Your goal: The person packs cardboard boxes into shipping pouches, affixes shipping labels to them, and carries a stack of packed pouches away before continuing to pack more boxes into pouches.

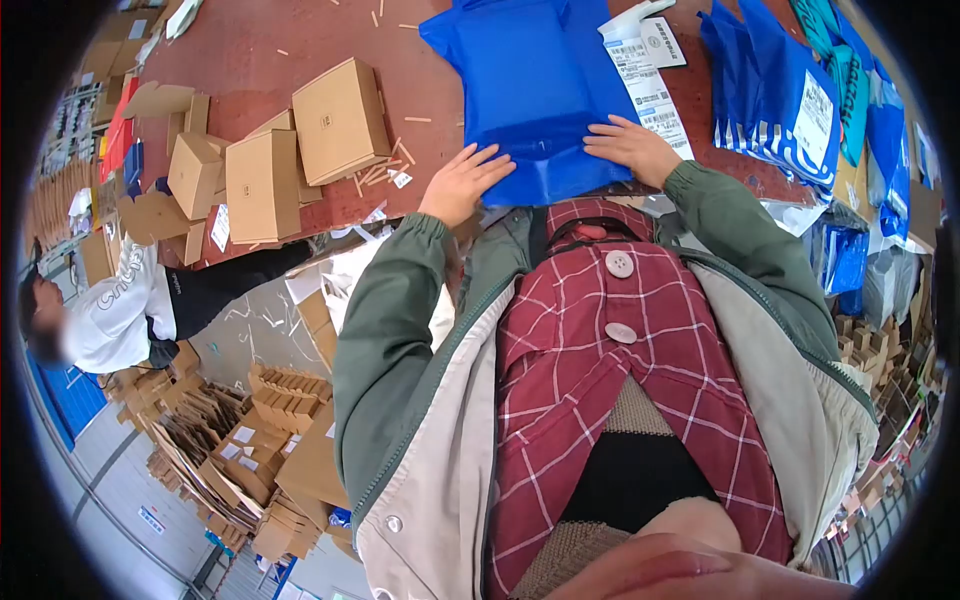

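Observation:
A blue plastic mailer bag [525, 90] with something box-shaped inside lies on the red table [420, 30], its near end at the table's front edge. My left hand [466, 183] rests on the bag's lower left side, fingers apart. On the lower right side lies my right hand [635, 150], its fingers spread flat on the plastic. Printed white labels [650, 100] run along the bag's right side, just beyond my right hand. What is inside the bag is hidden.
Brown cardboard boxes [340, 120] and thin wooden sticks lie on the left. More blue packed bags [770, 90] stand at the right. A person in a white top [120, 310] is beyond the table's left end. Cardboard stacks [250, 450] fill the lower left.

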Motion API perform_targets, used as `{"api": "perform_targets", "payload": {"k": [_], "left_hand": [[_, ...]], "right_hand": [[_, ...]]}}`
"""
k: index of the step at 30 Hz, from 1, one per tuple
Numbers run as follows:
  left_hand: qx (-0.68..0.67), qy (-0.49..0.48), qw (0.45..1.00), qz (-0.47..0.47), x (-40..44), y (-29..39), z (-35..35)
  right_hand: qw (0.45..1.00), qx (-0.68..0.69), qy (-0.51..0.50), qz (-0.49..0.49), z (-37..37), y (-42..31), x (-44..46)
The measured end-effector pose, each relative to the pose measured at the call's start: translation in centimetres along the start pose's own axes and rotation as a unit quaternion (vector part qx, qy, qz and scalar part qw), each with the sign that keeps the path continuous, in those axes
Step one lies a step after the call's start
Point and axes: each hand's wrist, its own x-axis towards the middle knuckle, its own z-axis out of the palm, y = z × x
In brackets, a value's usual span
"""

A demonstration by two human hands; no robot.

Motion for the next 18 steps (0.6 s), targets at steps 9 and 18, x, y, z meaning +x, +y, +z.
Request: {"api": "perform_targets", "payload": {"k": [9,18], "left_hand": [[-0.334,0.122,0.794,-0.493,2.7,-2.6,3.8],[-0.356,0.291,0.763,-0.453,4.2,-0.4,1.4]], "right_hand": [[0.822,0.242,0.07,0.51,0.6,0.6,5.8],[0.798,-0.073,0.221,0.556,-2.5,2.8,-1.6]]}}
